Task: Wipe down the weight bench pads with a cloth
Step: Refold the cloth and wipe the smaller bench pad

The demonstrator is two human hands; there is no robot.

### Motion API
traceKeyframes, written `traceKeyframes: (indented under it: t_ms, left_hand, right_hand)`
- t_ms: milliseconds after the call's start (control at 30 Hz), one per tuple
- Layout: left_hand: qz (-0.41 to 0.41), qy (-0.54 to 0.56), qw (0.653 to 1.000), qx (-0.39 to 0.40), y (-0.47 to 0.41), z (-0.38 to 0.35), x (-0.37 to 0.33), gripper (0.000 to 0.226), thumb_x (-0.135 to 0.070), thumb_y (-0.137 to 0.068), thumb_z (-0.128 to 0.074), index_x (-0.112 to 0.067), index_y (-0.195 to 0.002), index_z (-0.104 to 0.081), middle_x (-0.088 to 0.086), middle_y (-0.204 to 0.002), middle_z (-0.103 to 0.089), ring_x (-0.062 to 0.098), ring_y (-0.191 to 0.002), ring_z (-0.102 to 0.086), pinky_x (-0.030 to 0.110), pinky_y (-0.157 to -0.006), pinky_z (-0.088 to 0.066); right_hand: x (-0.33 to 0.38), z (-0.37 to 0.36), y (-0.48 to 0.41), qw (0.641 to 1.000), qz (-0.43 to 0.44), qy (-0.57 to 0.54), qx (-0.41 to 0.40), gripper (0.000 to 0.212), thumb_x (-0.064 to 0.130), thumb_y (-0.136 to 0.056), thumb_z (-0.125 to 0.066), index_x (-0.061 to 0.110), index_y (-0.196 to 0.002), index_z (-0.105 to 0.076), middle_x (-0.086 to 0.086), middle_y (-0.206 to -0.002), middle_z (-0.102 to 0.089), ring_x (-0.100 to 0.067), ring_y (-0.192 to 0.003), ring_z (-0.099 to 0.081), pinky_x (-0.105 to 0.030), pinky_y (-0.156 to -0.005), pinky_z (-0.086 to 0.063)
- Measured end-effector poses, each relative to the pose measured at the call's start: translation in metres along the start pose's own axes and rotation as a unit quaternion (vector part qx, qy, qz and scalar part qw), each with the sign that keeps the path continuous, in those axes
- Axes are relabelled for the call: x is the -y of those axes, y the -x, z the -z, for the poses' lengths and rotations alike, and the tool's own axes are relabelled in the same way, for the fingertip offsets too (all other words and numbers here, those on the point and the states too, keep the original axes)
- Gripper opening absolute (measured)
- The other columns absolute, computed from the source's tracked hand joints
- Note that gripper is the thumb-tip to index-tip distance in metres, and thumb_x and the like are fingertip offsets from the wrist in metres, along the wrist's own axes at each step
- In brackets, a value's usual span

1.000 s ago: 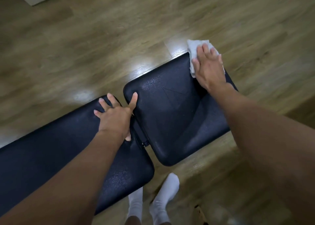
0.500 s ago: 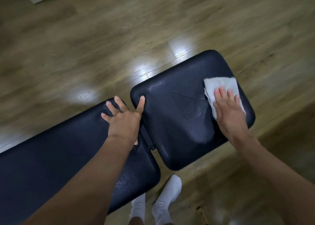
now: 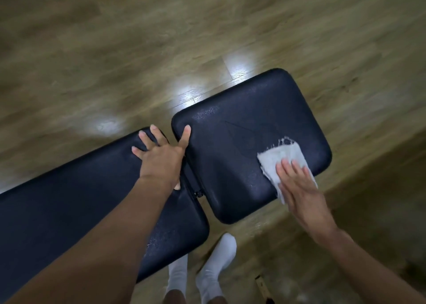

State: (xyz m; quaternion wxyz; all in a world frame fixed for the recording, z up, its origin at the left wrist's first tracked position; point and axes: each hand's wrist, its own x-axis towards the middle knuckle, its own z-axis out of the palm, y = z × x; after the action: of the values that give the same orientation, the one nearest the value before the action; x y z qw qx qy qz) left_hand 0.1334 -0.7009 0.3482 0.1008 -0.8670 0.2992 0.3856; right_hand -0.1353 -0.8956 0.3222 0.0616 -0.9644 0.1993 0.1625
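Bench pads in dark textured upholstery are seen from above, set end to end over a wooden floor [image 3: 115, 50] that is marked by bright patches of reflected light. The long pad [image 3: 69, 200] runs off toward the lower left, and the shorter seat pad [image 3: 230, 142] lies to its right, a narrow gap being left between them. The left hand [image 3: 161, 156] is laid flat with fingers spread across that gap, nothing being gripped, its forefinger resting on the seat pad's edge. The right hand [image 3: 299, 188] is pressed open-palmed on a white cloth [image 3: 281, 158] at the seat pad's near right corner, the cloth's frayed edge lying on the pad. White socks [image 3: 216, 271] are visible below the pads.
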Motion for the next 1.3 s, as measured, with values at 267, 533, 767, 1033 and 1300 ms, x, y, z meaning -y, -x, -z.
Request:
traceKeyframes:
  t_ms: [267,533,767,1033,1300]
  left_hand:
    - [-0.003,0.016,1.000,0.003,0.000,-0.001,0.002,0.141,-0.016,-0.065,-0.087,-0.039,-0.144,0.027,0.041,-0.148,0.015,0.065,-0.134,0.007,0.074,-0.104,-0.018]
    - [-0.004,0.015,1.000,0.009,0.003,0.005,0.002,0.141,-0.019,-0.063,-0.088,-0.041,-0.145,0.024,0.039,-0.149,0.015,0.062,-0.136,0.008,0.073,-0.104,-0.019]
    - [0.000,0.015,1.000,-0.003,0.001,0.000,0.000,0.142,-0.017,-0.063,-0.089,-0.039,-0.145,0.025,0.041,-0.148,0.015,0.064,-0.134,0.007,0.075,-0.103,-0.018]
    - [-0.005,0.024,1.000,-0.004,0.004,0.002,0.001,0.139,-0.016,-0.064,-0.088,-0.041,-0.146,0.022,0.040,-0.149,0.013,0.063,-0.136,0.005,0.073,-0.104,-0.020]
    - [-0.018,0.021,0.999,-0.028,0.007,-0.005,0.007,0.141,-0.024,-0.062,-0.089,-0.028,-0.148,0.023,0.039,-0.150,0.011,0.062,-0.136,0.005,0.072,-0.105,-0.020]
  right_hand:
    - [0.034,0.023,-0.157,0.999,-0.018,0.017,-0.044,0.049,0.010,-0.096,-0.042,0.012,-0.143,-0.027,-0.009,-0.145,-0.038,-0.035,-0.128,-0.040,-0.046,-0.108,-0.029]
    - [0.029,0.026,-0.123,0.999,0.005,-0.005,-0.042,0.043,0.021,-0.102,-0.034,0.010,-0.144,-0.035,-0.010,-0.148,-0.040,-0.033,-0.135,-0.038,-0.047,-0.113,-0.028]
    - [0.028,0.005,0.002,0.999,0.021,-0.013,0.022,0.048,0.026,-0.102,-0.020,0.009,-0.141,-0.043,-0.009,-0.146,-0.045,-0.030,-0.135,-0.041,-0.045,-0.115,-0.024]
    - [0.096,0.038,-0.187,0.999,0.006,-0.025,-0.042,0.046,0.016,-0.102,-0.035,0.015,-0.147,-0.024,-0.003,-0.154,-0.027,-0.029,-0.140,-0.025,-0.046,-0.118,-0.016]
    - [0.064,0.001,-0.016,0.999,0.045,0.004,0.020,0.047,0.017,-0.097,-0.029,0.012,-0.144,-0.033,-0.008,-0.149,-0.041,-0.028,-0.139,-0.034,-0.044,-0.117,-0.018]
